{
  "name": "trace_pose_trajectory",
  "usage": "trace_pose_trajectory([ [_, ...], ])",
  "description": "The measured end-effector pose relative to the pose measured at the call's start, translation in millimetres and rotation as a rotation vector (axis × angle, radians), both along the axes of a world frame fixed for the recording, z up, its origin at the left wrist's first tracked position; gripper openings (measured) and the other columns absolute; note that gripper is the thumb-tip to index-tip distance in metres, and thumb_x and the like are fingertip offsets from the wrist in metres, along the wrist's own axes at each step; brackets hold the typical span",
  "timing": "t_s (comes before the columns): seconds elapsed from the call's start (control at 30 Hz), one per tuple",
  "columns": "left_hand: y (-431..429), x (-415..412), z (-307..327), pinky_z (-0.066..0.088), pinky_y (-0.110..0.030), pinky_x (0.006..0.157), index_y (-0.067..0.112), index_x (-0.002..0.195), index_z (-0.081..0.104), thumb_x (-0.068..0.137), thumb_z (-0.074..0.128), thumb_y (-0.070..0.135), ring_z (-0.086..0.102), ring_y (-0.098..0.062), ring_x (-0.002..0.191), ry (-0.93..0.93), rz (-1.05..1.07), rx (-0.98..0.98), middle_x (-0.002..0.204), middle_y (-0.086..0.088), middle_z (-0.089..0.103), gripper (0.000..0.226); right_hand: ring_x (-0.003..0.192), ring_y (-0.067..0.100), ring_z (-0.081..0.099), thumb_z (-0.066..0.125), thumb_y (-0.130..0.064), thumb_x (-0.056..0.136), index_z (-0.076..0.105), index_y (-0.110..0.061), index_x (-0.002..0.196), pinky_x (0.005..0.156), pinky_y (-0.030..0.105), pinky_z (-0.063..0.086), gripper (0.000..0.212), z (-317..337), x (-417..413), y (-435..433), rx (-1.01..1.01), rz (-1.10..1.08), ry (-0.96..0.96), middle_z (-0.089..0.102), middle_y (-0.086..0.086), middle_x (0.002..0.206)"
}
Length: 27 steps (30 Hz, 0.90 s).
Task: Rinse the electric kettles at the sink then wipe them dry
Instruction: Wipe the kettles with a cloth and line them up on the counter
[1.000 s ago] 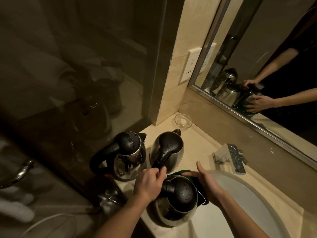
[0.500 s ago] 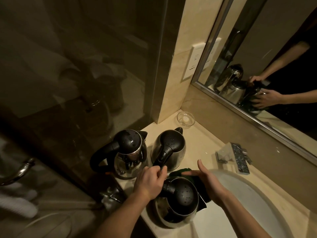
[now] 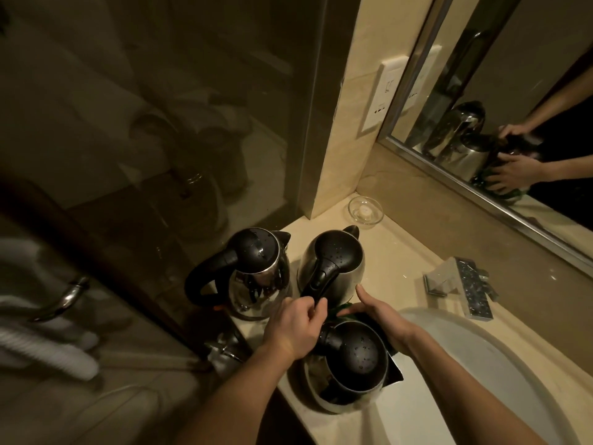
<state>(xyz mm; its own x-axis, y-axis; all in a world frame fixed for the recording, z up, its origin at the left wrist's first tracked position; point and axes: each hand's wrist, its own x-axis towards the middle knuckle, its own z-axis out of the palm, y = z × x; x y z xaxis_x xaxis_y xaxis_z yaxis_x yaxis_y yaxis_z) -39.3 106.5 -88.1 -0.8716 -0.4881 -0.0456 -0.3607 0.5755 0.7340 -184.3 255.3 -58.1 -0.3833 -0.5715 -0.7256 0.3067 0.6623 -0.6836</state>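
left kettle [image 3: 253, 268]; middle kettle [image 3: 333, 268]; beaded wet | left hand [image 3: 295, 329] clamped round handle of near kettle [image 3: 356, 364] beside sink [image 3: 497, 380] | right hand [image 3: 385, 322] splayed, pressing green cloth [image 3: 345, 308] to its side | risk: wet handle slipping; toppling into sink

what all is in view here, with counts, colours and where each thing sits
near kettle: 1, steel with black lid, counter edge beside the basin
left back kettle: 1, steel and black, by the glass partition
right back kettle: 1, steel and black, beside it
green cloth: 1, dark green, between right hand and near kettle
glass dish: 1, clear, counter's back corner
faucet: 1, chrome, behind the basin
basin: 1, white, right
counter: 1, cream
mirror: 1, steel-framed, right wall
wall socket: 1, white, beside the mirror
glass partition: 1, dark, left
left hand: grips near kettle's handle
right hand: presses the cloth on its side
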Motion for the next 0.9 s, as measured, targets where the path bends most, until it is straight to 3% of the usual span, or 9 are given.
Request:
trace_pose_trajectory([
  [0.2, -1, 0, -4, 0.031, -0.027, 0.055, 0.028, 0.06, 0.044, 0.088, 0.023, 0.067, 0.049, -0.012, 0.062, 0.001, -0.005, 0.0, 0.062, 0.003, 0.047, 0.052, 0.105, 0.019, 0.068, 0.028, -0.071, 0.089, 0.076, -0.011, 0.106, 0.097, 0.031, 0.05, 0.079, 17, 6, 2, -0.062, 0.063, 0.073, 0.073, 0.005, 0.111],
  [0.33, -1, -1, -8, 0.03, -0.028, 0.056, 0.028, 0.057, 0.041, 0.085, 0.022, 0.07, 0.048, -0.014, 0.059, 0.022, 0.002, 0.006, 0.058, 0.004, 0.044, 0.053, 0.096, 0.014, 0.07, 0.025, -0.059, 0.098, 0.073, 0.001, 0.106, 0.08, 0.017, 0.052, 0.076, 30, 3, -3, -0.123, 0.16, 0.13, 0.074, 0.005, 0.103],
  [0.4, -1, -2, -7, 0.029, -0.028, 0.056, 0.029, 0.056, 0.039, 0.085, 0.022, 0.069, 0.047, -0.014, 0.059, 0.028, 0.006, 0.001, 0.058, 0.005, 0.043, 0.051, 0.096, 0.016, 0.07, 0.026, -0.059, 0.097, 0.072, 0.004, 0.106, 0.078, 0.016, 0.052, 0.078, 31, 2, -7, -0.14, 0.199, 0.124, 0.074, 0.008, 0.105],
  [0.7, 0, -1, -3, 0.028, -0.027, 0.056, 0.027, 0.056, 0.04, 0.086, 0.024, 0.066, 0.048, -0.014, 0.058, 0.006, 0.015, -0.022, 0.059, 0.003, 0.046, 0.052, 0.111, 0.028, 0.065, 0.028, -0.071, 0.09, 0.072, -0.003, 0.111, 0.102, 0.037, 0.049, 0.083, -11, -8, -10, -0.077, 0.158, 0.006, 0.069, 0.014, 0.117],
  [0.9, 0, -1, -2, 0.035, -0.035, 0.055, 0.024, 0.056, 0.042, 0.087, 0.023, 0.066, 0.049, -0.017, 0.057, 0.012, 0.029, -0.019, 0.056, 0.002, 0.045, 0.055, 0.113, 0.025, 0.065, 0.025, -0.075, 0.088, 0.076, -0.018, 0.11, 0.109, 0.043, 0.042, 0.079, -21, -6, 10, -0.052, 0.044, -0.007, 0.07, 0.008, 0.119],
])
